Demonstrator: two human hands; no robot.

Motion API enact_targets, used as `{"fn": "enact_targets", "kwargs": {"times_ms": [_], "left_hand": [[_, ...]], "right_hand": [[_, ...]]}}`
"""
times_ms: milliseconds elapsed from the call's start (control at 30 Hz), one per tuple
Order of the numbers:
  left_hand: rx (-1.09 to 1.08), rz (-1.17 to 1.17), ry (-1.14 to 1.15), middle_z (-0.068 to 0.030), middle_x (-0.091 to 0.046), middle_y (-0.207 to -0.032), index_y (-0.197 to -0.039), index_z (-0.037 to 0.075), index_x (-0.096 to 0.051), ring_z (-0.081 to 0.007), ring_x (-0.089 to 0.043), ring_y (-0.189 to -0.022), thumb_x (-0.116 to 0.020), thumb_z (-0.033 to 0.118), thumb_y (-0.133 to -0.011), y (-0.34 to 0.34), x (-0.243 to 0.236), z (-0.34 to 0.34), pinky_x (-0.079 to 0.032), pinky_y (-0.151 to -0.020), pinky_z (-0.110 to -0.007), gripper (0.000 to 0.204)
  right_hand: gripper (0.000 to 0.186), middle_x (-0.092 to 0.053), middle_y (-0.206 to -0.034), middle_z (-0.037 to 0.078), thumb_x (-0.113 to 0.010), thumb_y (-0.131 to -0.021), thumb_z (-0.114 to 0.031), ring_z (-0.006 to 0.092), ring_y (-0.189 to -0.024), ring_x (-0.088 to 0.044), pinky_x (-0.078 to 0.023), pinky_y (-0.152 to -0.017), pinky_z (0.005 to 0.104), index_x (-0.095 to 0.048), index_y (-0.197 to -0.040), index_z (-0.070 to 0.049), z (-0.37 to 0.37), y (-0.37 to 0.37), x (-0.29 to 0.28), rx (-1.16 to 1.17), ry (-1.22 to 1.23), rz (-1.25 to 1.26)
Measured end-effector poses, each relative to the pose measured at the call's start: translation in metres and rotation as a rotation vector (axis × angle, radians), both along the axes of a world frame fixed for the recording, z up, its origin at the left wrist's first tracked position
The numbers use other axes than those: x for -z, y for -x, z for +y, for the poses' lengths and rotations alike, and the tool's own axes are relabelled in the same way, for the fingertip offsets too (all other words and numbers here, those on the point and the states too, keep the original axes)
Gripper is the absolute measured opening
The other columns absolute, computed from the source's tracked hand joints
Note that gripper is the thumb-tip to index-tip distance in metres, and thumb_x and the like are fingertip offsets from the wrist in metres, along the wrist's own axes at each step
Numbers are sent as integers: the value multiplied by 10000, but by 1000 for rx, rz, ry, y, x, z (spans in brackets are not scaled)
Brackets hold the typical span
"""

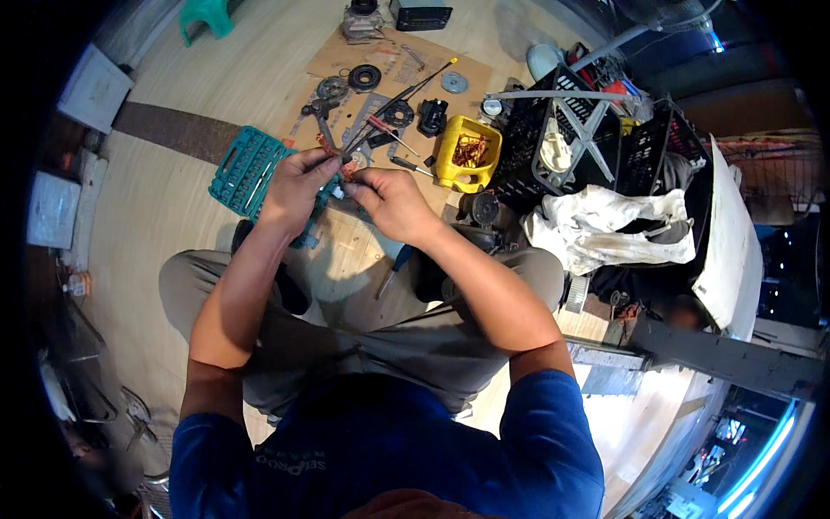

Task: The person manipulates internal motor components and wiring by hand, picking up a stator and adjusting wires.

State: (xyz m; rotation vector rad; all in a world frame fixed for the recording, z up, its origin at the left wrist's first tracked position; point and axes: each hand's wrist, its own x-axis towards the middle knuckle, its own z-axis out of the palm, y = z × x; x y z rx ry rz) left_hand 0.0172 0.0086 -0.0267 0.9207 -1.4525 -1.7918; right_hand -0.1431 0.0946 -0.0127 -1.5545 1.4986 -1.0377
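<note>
In front of my knees, my left hand (298, 189) and my right hand (394, 204) meet with fingers closed in a pinch. Between them is a reddish, copper-coloured bundle of wire (349, 169), mostly covered by fingers; its end sticks out above my left thumb. Just beyond lie a red-handled screwdriver (379, 124), a dark-handled screwdriver (406, 164) and a long dark cable (415, 86). To the right stands a yellow cut-open jug (446, 163) with copper-coloured wire scraps inside. A teal socket set case (226, 195) lies open by my left forearm.
Dark round machine parts (364, 78) lie on a cardboard sheet (316, 73). Black crates (519, 143) and a stained white cloth (605, 229) crowd the right. A blue-handled screwdriver (400, 258) lies between my feet. A green stool (206, 19) stands far left.
</note>
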Motion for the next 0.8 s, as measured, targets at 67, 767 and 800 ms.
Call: {"fn": "enact_targets", "kwargs": {"times_ms": [67,767,800], "left_hand": [[-39,-77,9,-53,-684,-920,-1032,-34,-671,-94,-596,-832,-615,122,-901,2,-4,6,-459,-783,-230,211],[-178,-248,47,-91,-676,-898,-1047,-18,-661,-142,-602,-885,-616,108,-891,15,-4,18,-447,-826,-254,206],[-194,-409,199,-102,-677,-898,-1056,-8,-660,-163,-616,-903,-624,102,-877,15,-11,19,-447,-848,-265,213]], "right_hand": [[194,-623,-764,222,-607,-879,-176,374,-700,-611,-482,-654,406,-652,-913,10,0,0,0,-7,10,-3],[105,-647,-781,179,-579,-785,-124,363,-724,-640,-520,-656,449,-610,-780,-23,-3,6,15,-6,135,580],[137,-633,-768,185,-577,-827,-147,384,-769,-624,-502,-669,461,-603,-807,-14,-5,15,14,-92,40,700]]}}
